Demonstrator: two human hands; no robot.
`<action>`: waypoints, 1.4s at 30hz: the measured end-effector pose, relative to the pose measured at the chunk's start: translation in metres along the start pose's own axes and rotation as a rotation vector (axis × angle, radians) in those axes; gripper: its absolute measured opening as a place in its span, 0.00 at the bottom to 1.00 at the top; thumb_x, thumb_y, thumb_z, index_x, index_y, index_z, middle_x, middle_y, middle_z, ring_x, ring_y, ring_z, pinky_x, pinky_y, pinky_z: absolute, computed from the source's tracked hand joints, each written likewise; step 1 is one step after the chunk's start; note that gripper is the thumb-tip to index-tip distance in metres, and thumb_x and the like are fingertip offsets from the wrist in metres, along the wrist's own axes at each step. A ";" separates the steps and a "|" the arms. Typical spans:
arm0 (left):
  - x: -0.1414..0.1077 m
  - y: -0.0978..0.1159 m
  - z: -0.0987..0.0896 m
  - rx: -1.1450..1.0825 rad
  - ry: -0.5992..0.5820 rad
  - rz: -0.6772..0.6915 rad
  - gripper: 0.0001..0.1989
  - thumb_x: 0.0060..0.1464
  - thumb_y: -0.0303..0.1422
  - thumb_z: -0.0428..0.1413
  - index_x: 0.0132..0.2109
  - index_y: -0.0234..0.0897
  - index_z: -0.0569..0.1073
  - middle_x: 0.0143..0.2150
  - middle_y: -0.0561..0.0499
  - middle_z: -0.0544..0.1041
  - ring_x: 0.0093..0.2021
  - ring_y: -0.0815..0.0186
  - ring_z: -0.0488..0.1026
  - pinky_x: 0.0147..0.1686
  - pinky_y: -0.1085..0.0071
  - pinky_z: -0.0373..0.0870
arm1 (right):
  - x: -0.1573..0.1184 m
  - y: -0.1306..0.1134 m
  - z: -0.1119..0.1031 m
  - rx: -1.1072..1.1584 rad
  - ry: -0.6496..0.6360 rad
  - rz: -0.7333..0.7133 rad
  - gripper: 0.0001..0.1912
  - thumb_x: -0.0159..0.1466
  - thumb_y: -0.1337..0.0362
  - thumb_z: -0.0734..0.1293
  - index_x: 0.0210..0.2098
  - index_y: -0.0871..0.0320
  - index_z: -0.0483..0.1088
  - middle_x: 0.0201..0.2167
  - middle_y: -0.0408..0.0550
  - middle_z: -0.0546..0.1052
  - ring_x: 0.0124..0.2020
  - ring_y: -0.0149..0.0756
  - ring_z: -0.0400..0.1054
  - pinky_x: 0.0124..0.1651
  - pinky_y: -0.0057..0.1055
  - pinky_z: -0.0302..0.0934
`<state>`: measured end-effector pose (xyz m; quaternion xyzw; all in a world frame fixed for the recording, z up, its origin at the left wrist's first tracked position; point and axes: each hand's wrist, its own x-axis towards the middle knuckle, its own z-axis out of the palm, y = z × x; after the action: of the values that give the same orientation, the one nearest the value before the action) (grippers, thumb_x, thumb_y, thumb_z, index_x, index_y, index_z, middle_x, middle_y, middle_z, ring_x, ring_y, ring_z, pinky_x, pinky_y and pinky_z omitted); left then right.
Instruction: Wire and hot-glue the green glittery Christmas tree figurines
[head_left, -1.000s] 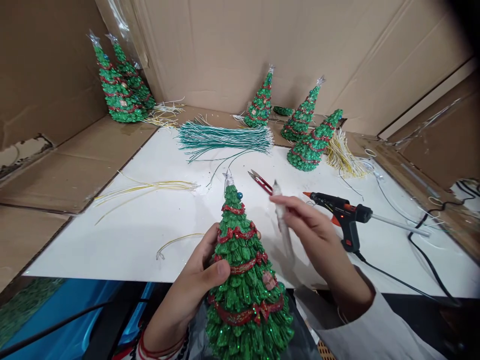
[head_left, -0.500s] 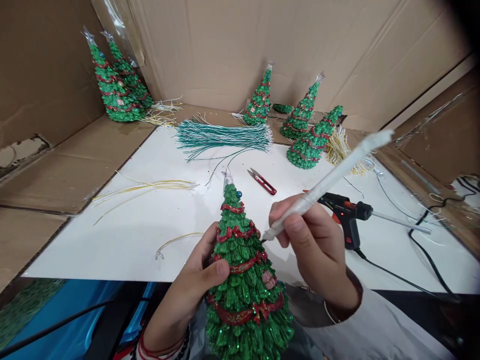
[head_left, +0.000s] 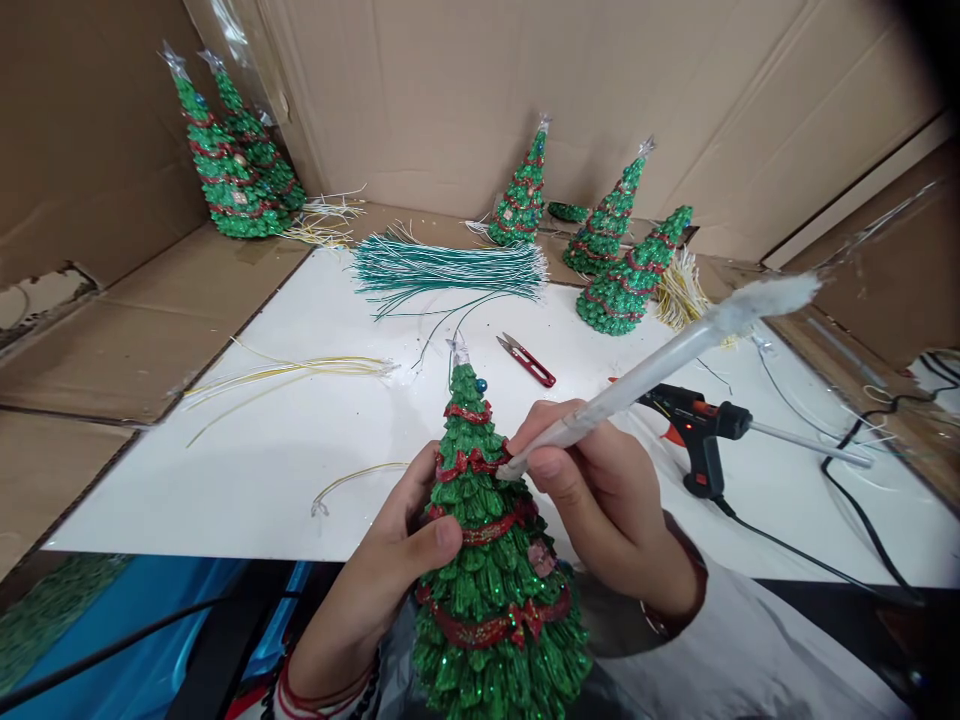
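My left hand (head_left: 409, 545) is closed round the left side of a green glittery Christmas tree ornament (head_left: 491, 600), thumb across its front. Red ribbon bands with bows, a pink gift box and a blue bauble decorate the tree, and a clear star (head_left: 459, 350) tops it. In my right hand (head_left: 592, 490) is a long stick (head_left: 637, 370) wrapped in whitish material, gripped like a pen. Its lower tip meets the tree's right side, just under the second red band. What the tip touches is too small to make out.
Behind the tree lie red-handled thread snips (head_left: 529, 362) and a bundle of green wires (head_left: 450, 270). To the right rests a black glue gun (head_left: 701, 430) with its cord. Yellow and white wires (head_left: 300, 370) lie at left. Several finished-looking trees (head_left: 517, 195) stand along the cardboard wall.
My right hand has moved left with the stick, bringing its tip from the tree's edge onto its branches. My left hand keeps its hold on the tree.
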<state>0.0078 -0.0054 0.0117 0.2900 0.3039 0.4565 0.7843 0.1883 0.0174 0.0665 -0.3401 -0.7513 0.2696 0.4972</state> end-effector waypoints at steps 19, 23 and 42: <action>-0.002 0.004 0.003 -0.030 -0.032 -0.032 0.38 0.46 0.47 0.72 0.63 0.46 0.74 0.61 0.46 0.79 0.65 0.43 0.71 0.65 0.53 0.68 | 0.000 0.004 0.015 0.353 0.133 0.267 0.12 0.75 0.60 0.64 0.34 0.54 0.71 0.26 0.38 0.70 0.23 0.27 0.59 0.26 0.26 0.57; -0.002 0.003 0.005 -0.019 -0.042 0.002 0.37 0.47 0.46 0.72 0.63 0.44 0.74 0.59 0.44 0.80 0.64 0.42 0.72 0.63 0.54 0.69 | -0.003 0.003 0.020 0.328 0.182 0.240 0.11 0.73 0.62 0.65 0.33 0.53 0.70 0.24 0.37 0.67 0.22 0.28 0.58 0.25 0.26 0.56; 0.019 0.021 -0.010 0.537 -0.058 0.346 0.31 0.58 0.51 0.63 0.65 0.46 0.72 0.63 0.47 0.77 0.63 0.46 0.72 0.59 0.59 0.72 | -0.014 -0.007 -0.015 0.135 -0.079 -0.070 0.09 0.72 0.68 0.64 0.49 0.53 0.72 0.34 0.44 0.72 0.36 0.36 0.67 0.37 0.33 0.62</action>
<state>-0.0031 0.0223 0.0163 0.5469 0.3374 0.4781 0.5987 0.2045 0.0031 0.0689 -0.2687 -0.7619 0.3151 0.4981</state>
